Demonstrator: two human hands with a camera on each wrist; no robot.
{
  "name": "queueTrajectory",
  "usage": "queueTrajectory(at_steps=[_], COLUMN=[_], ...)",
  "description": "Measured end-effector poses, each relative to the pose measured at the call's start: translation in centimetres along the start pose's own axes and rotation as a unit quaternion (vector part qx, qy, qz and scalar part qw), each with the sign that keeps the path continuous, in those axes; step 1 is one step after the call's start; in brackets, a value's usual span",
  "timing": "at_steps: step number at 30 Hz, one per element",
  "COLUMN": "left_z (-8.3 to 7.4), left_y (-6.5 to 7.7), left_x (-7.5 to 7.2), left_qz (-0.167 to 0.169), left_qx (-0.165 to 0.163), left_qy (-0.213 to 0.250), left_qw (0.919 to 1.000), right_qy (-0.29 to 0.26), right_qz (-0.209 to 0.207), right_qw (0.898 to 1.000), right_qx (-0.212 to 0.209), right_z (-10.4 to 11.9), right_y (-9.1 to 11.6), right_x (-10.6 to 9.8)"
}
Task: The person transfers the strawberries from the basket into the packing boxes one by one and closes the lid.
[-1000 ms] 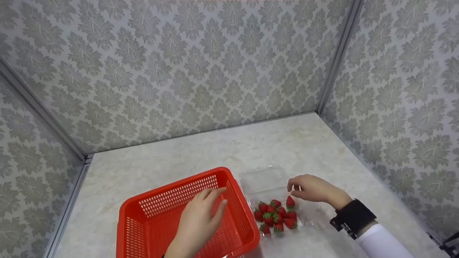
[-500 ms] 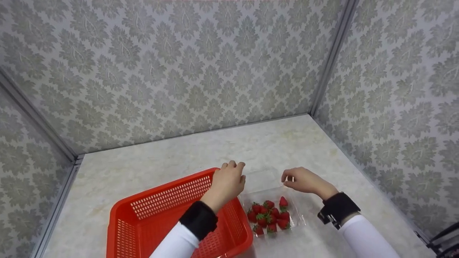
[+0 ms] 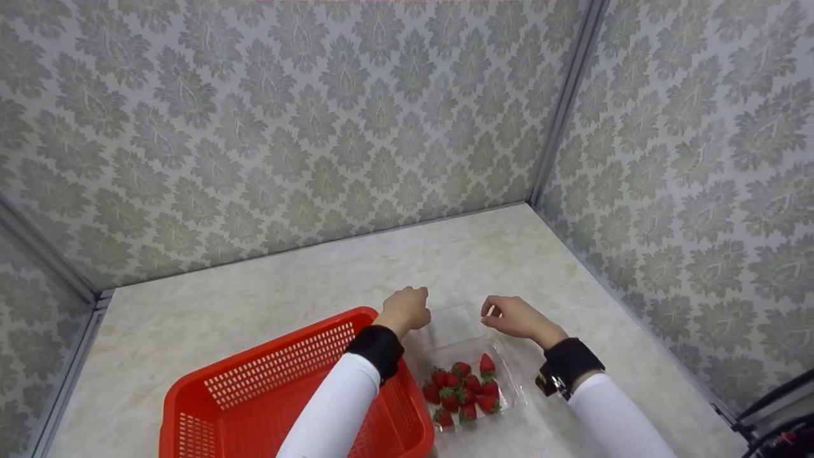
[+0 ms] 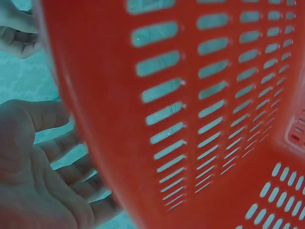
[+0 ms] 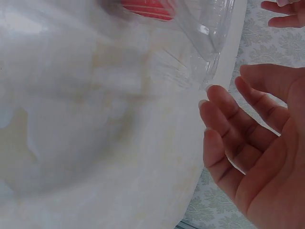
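My left hand is past the far right corner of the red plastic basket, by the left side of a clear lid. In the left wrist view its fingers are spread loosely and pass behind the basket's rim. Beside the lid's right side is my right hand, fingers loosely bent and thumb apart. Its fingertips come right up to a corner of the clear plastic box in the right wrist view. Several strawberries lie in the box, whose lid is folded back.
The light marbled table meets patterned walls at the back and right. The basket stands close against the box's left side. Black cables hang at the lower right edge.
My left hand has moved from over the basket, forward and right, to the lid's left side. My right hand stays near the lid's right side. The view has shifted slightly right.
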State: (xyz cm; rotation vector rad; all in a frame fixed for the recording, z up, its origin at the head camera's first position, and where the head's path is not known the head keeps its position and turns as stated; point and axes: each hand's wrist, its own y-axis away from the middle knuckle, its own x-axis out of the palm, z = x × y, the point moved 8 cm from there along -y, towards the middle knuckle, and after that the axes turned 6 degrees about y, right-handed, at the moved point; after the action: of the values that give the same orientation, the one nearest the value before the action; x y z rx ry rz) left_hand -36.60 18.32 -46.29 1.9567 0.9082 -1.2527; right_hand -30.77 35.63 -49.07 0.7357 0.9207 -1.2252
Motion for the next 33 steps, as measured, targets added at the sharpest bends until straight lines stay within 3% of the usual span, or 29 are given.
queueTrajectory(at_steps=[5,8,15,19,22,29,33], left_z=[0.4,0.3,1.2,2.2,2.6,2.6,2.7], left_y=[-1.0,-1.4,-1.8,-1.5,-1.4,-1.4,-1.8], left_x=[1.2,1.5,2.1,2.8,3.1,2.8,2.6], left_qz=[0.032,0.045,0.053,0.062,0.063,0.045,0.043], left_qx=[-0.051,-0.064,-0.086,-0.091,-0.079,-0.033,-0.027], left_qy=[-0.077,-0.090,-0.101,-0.083,-0.044,0.010,0.030], left_qw=[0.9952,0.9928,0.9898,0.9905,0.9939,0.9984,0.9983], right_qy=[-0.013,-0.037,-0.083,-0.091,-0.094,-0.112,-0.109], right_qz=[0.014,0.029,0.045,0.051,0.053,0.047,0.048], right_qw=[0.997,0.992,0.987,0.987,0.987,0.985,0.986], right_qx=[0.079,0.118,0.128,0.120,0.122,0.123,0.118], right_z=[-1.3,-2.0,-2.0,-1.6,-1.7,-2.1,-2.1], right_y=[-0.4,-0.6,-1.2,-1.5,-1.5,-1.4,-1.5], right_x=[0.9,1.6,2.6,2.9,3.0,2.8,2.6])
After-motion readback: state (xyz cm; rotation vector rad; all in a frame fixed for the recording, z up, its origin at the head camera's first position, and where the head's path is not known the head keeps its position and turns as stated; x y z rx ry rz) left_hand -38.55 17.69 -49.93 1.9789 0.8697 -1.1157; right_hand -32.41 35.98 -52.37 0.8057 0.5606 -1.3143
